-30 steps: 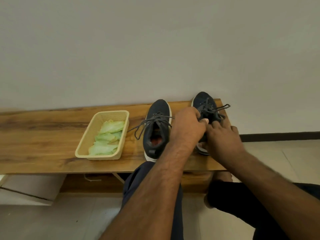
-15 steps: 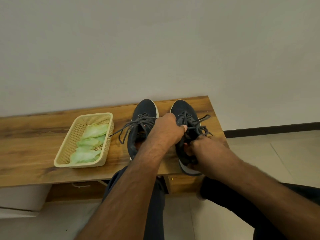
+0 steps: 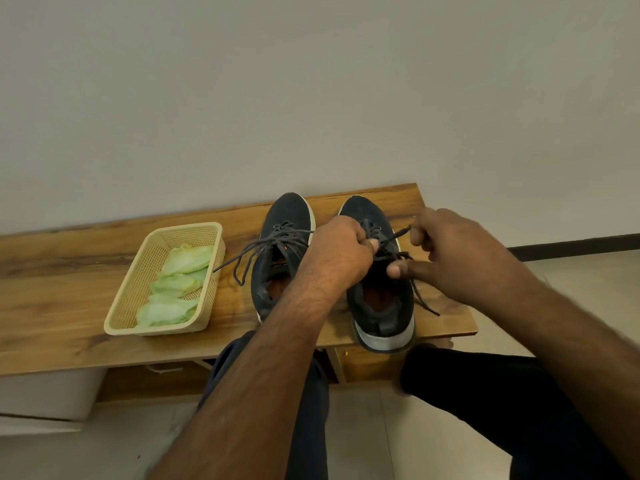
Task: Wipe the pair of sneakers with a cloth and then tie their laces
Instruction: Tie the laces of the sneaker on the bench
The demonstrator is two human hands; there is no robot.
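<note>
Right sneaker (image 3: pixel 380 271): dark, heel overhanging the bench (image 3: pixel 69 271) edge, frame centre.
Hands: my left hand (image 3: pixel 341 251) and right hand (image 3: pixel 450 251) each pinch its laces (image 3: pixel 398 235), I think.
Left sneaker (image 3: pixel 280 251): laces loose.
Basket (image 3: pixel 138 278): well left.

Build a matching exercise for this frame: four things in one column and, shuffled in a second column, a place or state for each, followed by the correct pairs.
Things
1. green cloth
2. left sneaker
3. right sneaker
4. basket

Places or states
A. laces lie loose, no hand on them
B. stands on the wooden bench, left of both sneakers
C. lies crumpled inside the basket
D. laces held by both hands

Pairs: 1-C, 2-A, 3-D, 4-B. The left hand and right hand each grip a lace of the right sneaker.
</note>
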